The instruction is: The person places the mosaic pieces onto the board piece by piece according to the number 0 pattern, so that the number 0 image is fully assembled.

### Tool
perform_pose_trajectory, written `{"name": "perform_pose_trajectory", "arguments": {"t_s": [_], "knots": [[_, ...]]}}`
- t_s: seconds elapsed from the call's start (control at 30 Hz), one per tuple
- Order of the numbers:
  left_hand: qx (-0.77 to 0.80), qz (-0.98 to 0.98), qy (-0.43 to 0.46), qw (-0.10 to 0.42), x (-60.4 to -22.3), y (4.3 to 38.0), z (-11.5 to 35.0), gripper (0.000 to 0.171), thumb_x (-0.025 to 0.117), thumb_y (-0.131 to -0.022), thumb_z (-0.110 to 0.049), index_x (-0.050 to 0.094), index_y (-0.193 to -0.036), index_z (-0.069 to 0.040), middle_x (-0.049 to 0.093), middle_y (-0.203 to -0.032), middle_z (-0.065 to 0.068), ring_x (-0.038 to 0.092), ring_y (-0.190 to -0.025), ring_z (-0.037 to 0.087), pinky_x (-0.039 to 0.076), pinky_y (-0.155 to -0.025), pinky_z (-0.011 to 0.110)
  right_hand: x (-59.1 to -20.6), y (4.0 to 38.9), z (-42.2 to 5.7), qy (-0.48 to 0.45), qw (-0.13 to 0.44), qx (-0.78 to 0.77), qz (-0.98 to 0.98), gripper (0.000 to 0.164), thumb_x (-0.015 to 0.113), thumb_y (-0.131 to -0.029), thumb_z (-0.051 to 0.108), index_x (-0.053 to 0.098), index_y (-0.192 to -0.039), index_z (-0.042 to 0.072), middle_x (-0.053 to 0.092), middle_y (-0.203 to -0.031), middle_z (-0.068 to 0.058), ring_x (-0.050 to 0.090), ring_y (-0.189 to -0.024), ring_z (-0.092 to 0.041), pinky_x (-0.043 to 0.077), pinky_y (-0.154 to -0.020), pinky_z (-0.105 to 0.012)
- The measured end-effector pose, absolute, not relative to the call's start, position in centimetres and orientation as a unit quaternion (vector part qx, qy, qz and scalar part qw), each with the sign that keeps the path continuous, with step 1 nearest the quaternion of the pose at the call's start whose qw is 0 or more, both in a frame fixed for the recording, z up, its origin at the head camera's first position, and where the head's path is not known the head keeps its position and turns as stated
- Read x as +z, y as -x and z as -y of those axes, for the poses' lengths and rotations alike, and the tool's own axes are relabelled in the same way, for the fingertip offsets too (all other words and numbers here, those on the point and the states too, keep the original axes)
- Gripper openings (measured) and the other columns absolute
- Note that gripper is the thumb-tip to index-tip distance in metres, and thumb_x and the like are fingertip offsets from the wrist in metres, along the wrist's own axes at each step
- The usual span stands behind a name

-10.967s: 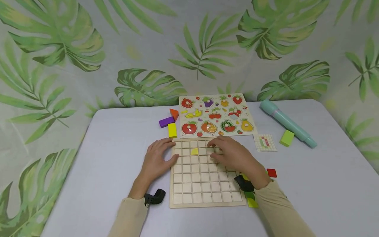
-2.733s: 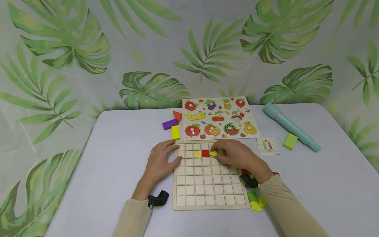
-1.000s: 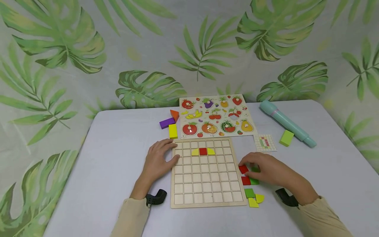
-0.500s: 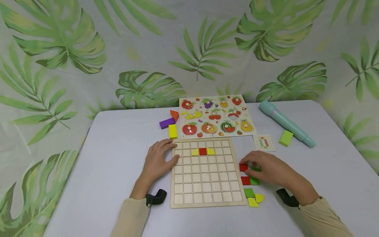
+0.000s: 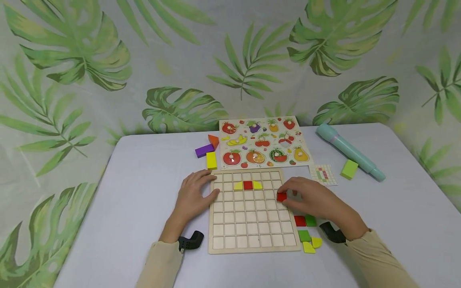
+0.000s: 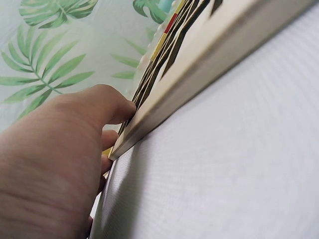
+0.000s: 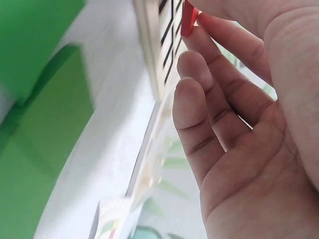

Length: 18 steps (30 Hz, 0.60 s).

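My left hand (image 5: pixel 194 192) rests on the left edge of a wooden grid board (image 5: pixel 255 253), its thumb on the rim and fingertips near the far left corner. Between thumb and fingertips, my right hand (image 5: pixel 315 197) pinches a red square tile (image 5: pixel 281 197) over the board's right edge. The right wrist view shows that red tile (image 7: pixel 188 19) held on edge, with the other fingers loosely bent. In the second row lie a yellow rounded tile (image 5: pixel 238 186), a red square (image 5: pixel 247 185) and another yellow rounded tile (image 5: pixel 257 185).
Right of the board lie a red tile (image 5: pixel 299 221), green tiles (image 5: pixel 310 220) and yellow tiles (image 5: pixel 309 247). Behind it are a fruit peg puzzle (image 5: pixel 264 143), a pattern card (image 5: pixel 323 175), a teal tube (image 5: pixel 351 151), a light green block (image 5: pixel 349 169) and several coloured blocks (image 5: pixel 211 160).
Since the oldest frame, a red square and a second yellow tile have joined the first on the board. My right hand has just lifted a red tile from the right pile and moved left.
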State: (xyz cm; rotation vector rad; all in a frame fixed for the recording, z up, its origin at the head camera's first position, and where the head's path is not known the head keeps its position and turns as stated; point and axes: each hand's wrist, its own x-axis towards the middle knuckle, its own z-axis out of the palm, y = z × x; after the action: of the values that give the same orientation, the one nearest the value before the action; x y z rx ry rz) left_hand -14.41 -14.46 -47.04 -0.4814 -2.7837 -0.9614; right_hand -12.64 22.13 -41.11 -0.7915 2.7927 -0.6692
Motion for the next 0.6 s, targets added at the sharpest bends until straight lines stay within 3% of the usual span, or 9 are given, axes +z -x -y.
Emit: {"name": "perform_pose_trajectory", "arguments": {"t_s": [0.37, 0.6], "knots": [[-0.326, 0.928, 0.162, 0.079, -46.9, 14.4, 14.5, 0.04, 0.077, -0.091, -0.031, 0.072, -0.125, -0.012, 0.062, -0.143, 0.007, 0.051, -0.138, 0.03, 0.029, -0.123, 0.054, -41.3, 13.9, -19.0, 0.283, 0.079, -0.237, -0.926, 0.028, 0.08, -0.091, 0.026, 0.074, -0.117, 0.02, 0.069, -0.109, 0.01, 0.055, -0.083, -0.011, 0.049, -0.073, -0.025], [-0.324, 0.929, 0.161, 0.076, -46.8, 14.4, 14.5, 0.04, 0.076, -0.091, -0.031, 0.072, -0.125, -0.012, 0.062, -0.143, 0.008, 0.051, -0.139, 0.03, 0.029, -0.123, 0.055, -41.4, 14.2, -17.4, 0.282, 0.086, -0.232, -0.927, 0.027, 0.08, -0.091, 0.027, 0.074, -0.117, 0.021, 0.068, -0.11, 0.011, 0.056, -0.089, -0.012, 0.05, -0.078, -0.029]]}}
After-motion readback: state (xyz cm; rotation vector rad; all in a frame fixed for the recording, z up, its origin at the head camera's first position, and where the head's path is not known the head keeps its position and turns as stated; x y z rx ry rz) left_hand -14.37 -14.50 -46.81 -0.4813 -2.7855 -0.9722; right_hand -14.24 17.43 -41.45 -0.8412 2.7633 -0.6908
